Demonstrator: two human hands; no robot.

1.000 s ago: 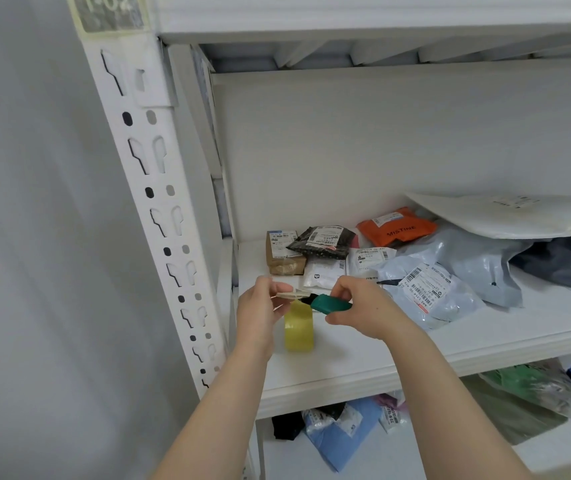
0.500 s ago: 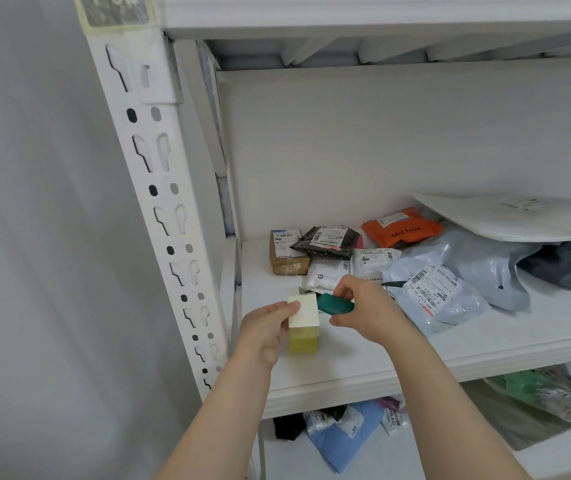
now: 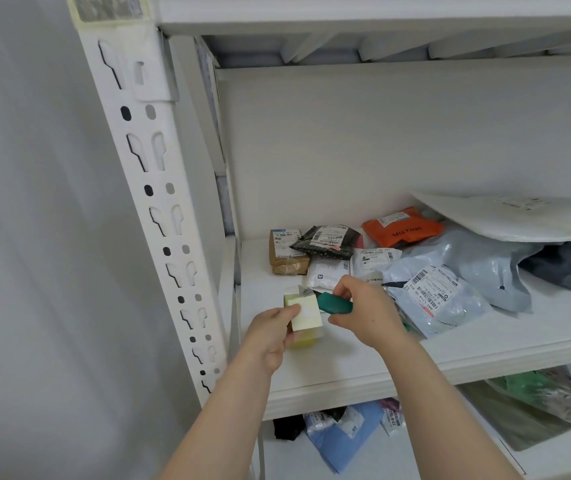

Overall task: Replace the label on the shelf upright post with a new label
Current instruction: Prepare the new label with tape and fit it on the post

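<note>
Two bare forearms reach in over the front edge of the shelf (image 3: 450, 370). The left hand (image 3: 273, 332) pinches a pale cream slip (image 3: 308, 317), most likely the new label, with the thumb pressed on its left edge. The slip stands nearly upright near the shelf's front left corner, its flat face toward the camera and its top edge tipped slightly right. Just below and behind it a yellow roll (image 3: 303, 341) shows, partly covered by the slip and the fingers.

The right hand (image 3: 367, 313) is curled round a green cutter (image 3: 334, 303). The cutter's long axis runs roughly level and its blade end points left, just above the slip's top edge.

Farther back the shelf holds a heap of parcels. A brown box (image 3: 285, 254) sits toward the back left corner, and a black pouch (image 3: 329, 240) leans on it. An orange pouch (image 3: 403, 228) lies against the back wall. White bags (image 3: 329, 276) lie in front of the black pouch. A grey mailer (image 3: 439, 299) with a barcode sticker lies mid-shelf, and a large white envelope (image 3: 519, 218) overlaps the pile at the right.

On the shelf below lie a blue bag (image 3: 342, 443) and a green bag (image 3: 536, 389).

The slotted white post (image 3: 159, 216) rises from the front left corner, its long axis upright. The old label (image 3: 107, 6) is stuck at the post's top, well apart from the hands, and its print is blurred.
</note>
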